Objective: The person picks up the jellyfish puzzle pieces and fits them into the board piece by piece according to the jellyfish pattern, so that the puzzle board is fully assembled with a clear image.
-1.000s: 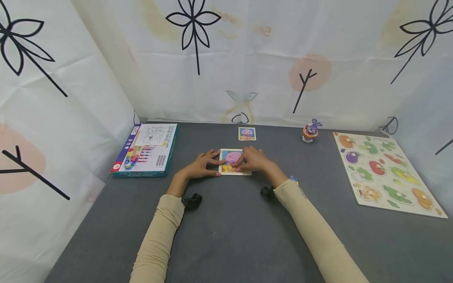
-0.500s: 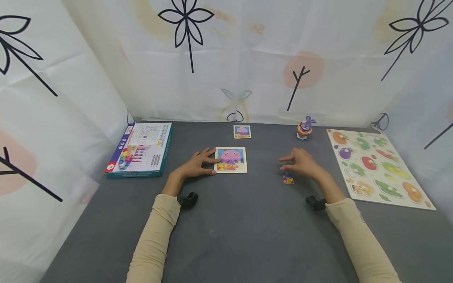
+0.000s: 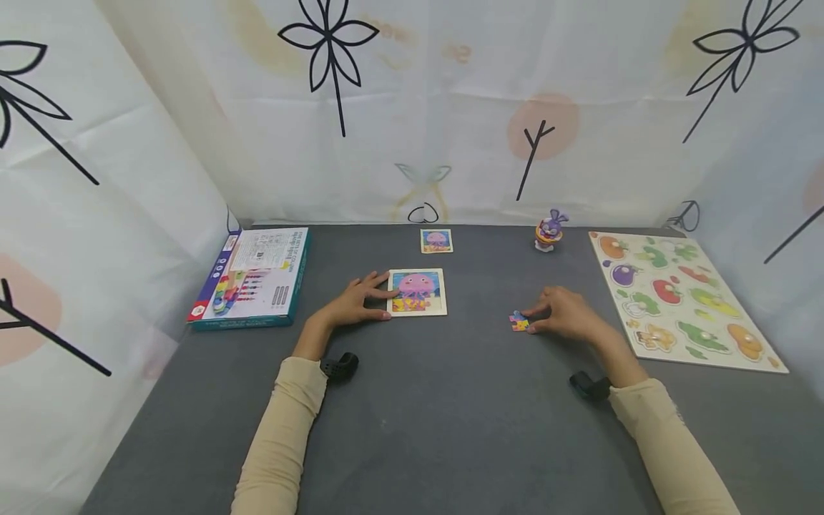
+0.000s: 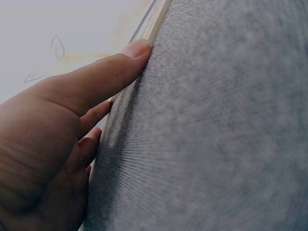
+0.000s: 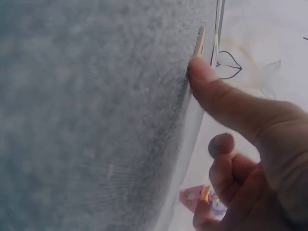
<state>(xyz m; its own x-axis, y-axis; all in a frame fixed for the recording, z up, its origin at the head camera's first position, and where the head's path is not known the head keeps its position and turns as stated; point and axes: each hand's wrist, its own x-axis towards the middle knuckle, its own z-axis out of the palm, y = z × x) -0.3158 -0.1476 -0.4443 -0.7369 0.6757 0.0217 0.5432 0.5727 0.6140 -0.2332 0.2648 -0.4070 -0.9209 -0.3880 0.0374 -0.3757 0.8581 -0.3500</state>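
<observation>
In the head view, my left hand point(image 3: 347, 302) rests at the left edge of a small framed jigsaw puzzle point(image 3: 417, 287), fingers spread. The puzzle shows a pink octopus-like figure, with a pale patch at its lower right. The left wrist view has the left thumb point(image 4: 137, 50) touching the frame's edge. To the right, my right hand point(image 3: 566, 315) pinches a small blue, purple and yellow jigsaw piece point(image 3: 518, 322) at the tabletop between thumb and forefinger. Whether it is one piece or two together is too small to tell. The right wrist view shows the thumb against its thin edge point(image 5: 200, 43).
A small picture card point(image 3: 436, 241) lies behind the puzzle. At the left is a flat box point(image 3: 260, 275). A purple figurine point(image 3: 549, 229) stands at the back right, near a vegetable peg board point(image 3: 682, 300). White patterned cloth point(image 3: 450, 107) surrounds the grey table.
The right hand has left the puzzle, moved right and come down on the small piece, which is now between its fingertips. The left hand stays at the puzzle's edge. The head view shifts slightly.
</observation>
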